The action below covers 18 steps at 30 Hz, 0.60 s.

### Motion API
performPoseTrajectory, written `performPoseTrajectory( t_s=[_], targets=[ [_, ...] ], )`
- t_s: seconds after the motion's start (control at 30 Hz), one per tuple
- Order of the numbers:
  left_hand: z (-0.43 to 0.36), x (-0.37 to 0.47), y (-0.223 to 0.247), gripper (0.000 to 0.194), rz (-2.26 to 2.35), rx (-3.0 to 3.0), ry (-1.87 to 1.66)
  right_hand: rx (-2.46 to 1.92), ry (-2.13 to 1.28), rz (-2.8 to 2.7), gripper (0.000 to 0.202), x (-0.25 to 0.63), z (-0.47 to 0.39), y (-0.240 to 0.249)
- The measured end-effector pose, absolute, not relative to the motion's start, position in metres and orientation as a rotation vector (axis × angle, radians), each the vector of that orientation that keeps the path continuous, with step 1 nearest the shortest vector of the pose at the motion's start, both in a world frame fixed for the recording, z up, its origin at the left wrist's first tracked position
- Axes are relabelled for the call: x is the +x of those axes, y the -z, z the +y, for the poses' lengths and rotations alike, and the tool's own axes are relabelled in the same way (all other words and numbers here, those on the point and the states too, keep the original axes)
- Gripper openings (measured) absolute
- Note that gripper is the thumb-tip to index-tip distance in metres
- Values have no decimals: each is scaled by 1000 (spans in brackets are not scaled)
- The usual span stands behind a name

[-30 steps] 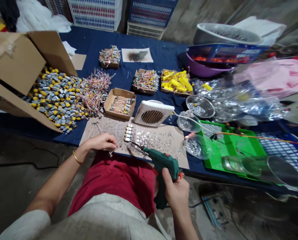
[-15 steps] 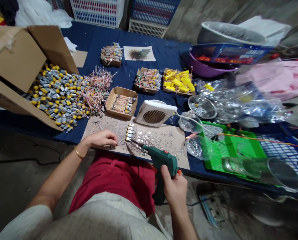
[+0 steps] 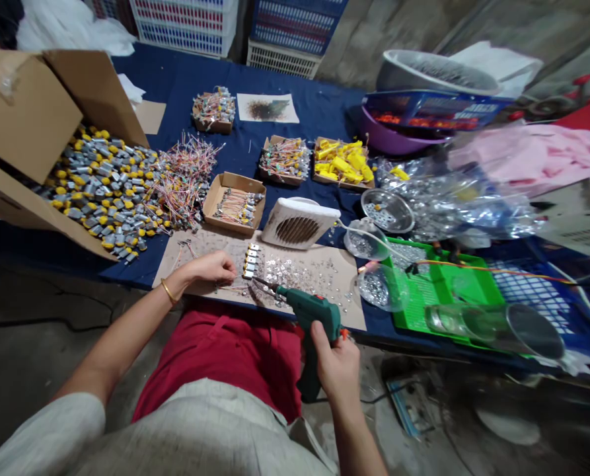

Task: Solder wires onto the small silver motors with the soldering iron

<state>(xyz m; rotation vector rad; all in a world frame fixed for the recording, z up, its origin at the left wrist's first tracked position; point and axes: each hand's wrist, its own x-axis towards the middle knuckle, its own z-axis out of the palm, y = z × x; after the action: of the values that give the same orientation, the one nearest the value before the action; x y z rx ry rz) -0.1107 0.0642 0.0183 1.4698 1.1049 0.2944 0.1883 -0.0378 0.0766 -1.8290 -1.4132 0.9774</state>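
dark green plastic makes up the body of one soldering gun (image 3: 312, 308), held in the right hand (image 3: 340, 363) with the fingers wrapped round its handle; its tip sits just beside the near end of one row of small motors (image 3: 250, 260), perhaps five, too tiny to count surely. the left hand (image 3: 206, 268), one gold-coloured bangle (image 3: 168, 291) at its wrist, has thumb and fingertips drawn close together left of that row; i cannot tell whether they pinch anything. four small cardboard trays (image 3: 225, 225) stand farther back, three with wired motors (image 3: 285, 158), one with yellow pieces (image 3: 343, 162). one large cardboard box (image 3: 87, 92) lies open, loose motors (image 3: 104, 185) spilling out beyond counting. one white louvred unit (image 3: 300, 228) stands behind the row; to its right are two clear tubs (image 3: 398, 291), one steel bowl (image 3: 406, 223) and one purple basin (image 3: 398, 140). brown cardboard (image 3: 350, 268), littered with metal bits (image 3: 285, 272), covers part of dark blue cloth (image 3: 176, 74). stacked crates (image 3: 185, 26) stand before a rough grey wall (image 3: 359, 43).
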Motion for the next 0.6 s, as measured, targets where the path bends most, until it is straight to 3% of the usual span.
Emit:
performPoseTrajectory(
  t_s=[0.23,0.6],
  targets=[
    [57,-98,-22,15,1317,1681,-287,-1802,-880,-1587,56,187,-37,-78],
    [46,-92,-6,25,1507,1617,-590,-1692,-852,-1753,54,184,-19,-73]
  ],
)
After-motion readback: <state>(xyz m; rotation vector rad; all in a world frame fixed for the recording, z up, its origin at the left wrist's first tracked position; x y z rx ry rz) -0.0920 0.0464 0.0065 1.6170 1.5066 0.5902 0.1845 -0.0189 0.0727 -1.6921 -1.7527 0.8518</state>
